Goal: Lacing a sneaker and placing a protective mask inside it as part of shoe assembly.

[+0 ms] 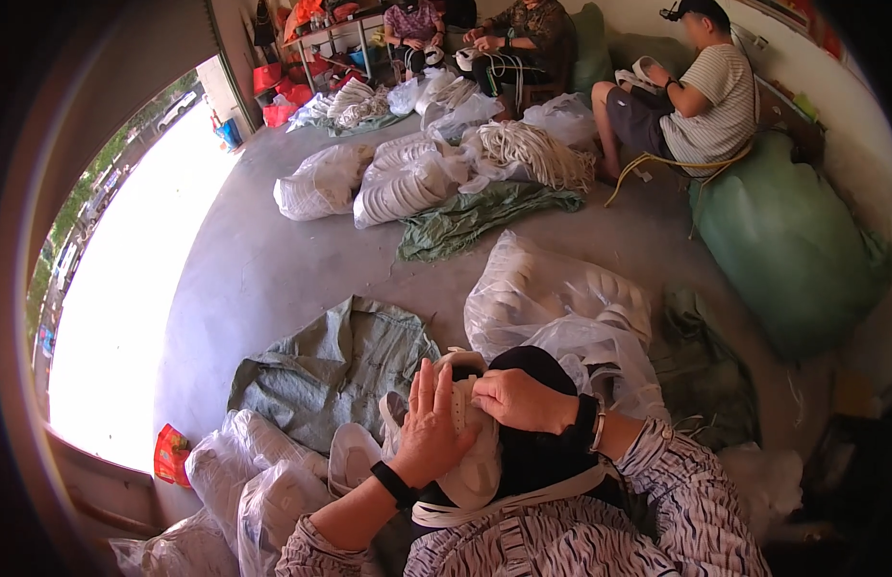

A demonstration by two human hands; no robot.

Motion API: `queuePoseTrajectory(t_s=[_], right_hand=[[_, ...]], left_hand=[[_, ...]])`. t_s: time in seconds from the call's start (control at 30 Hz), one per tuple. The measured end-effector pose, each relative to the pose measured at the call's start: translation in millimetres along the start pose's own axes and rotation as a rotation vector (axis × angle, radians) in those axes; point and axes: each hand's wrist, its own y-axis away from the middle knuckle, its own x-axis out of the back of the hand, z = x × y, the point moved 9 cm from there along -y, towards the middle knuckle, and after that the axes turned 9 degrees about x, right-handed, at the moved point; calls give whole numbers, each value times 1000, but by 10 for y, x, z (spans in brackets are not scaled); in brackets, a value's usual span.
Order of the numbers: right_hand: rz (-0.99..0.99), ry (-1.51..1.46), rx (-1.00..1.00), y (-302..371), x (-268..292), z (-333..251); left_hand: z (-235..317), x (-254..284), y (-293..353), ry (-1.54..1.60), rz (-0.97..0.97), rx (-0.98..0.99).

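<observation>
Against a black form (537, 452), both hands' fingers press the white sole (470, 471), left hand (432, 433) flat, right hand (518, 399) hiding its top.

The white shoe sole (470, 452) under my grip looks like matt, smooth rubber or foam, though glare makes that hard to tell. Clear bags (552, 303) are thin glossy plastic, crinkled. The green sack (331, 370) is coarse woven cloth; the floor (273, 269) is dull smooth concrete.
</observation>
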Motion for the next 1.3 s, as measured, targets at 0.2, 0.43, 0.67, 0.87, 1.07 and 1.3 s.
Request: queuePoseTrajectory(t_s=[0.2, 0.43, 0.67, 0.87, 1.07, 1.3], right_hand=[[163, -449, -264, 433, 86, -72], [99, -597, -459, 617, -228, -58], [129, -23, -97, 615, -223, -139], [189, -123, -175, 637, -153, -154], [129, -19, -226, 618, -231, -122], [135, -87, -200, 625, -245, -175]], left_hand=[[-115, 112, 228, 205, 11, -155], [-84, 96, 264, 276, 5, -121], [-38, 45, 267, 215, 41, -28], [-101, 35, 235, 249, -3, -26], [-49, 70, 245, 219, 74, -16], [-61, 91, 271, 265, 83, -25]])
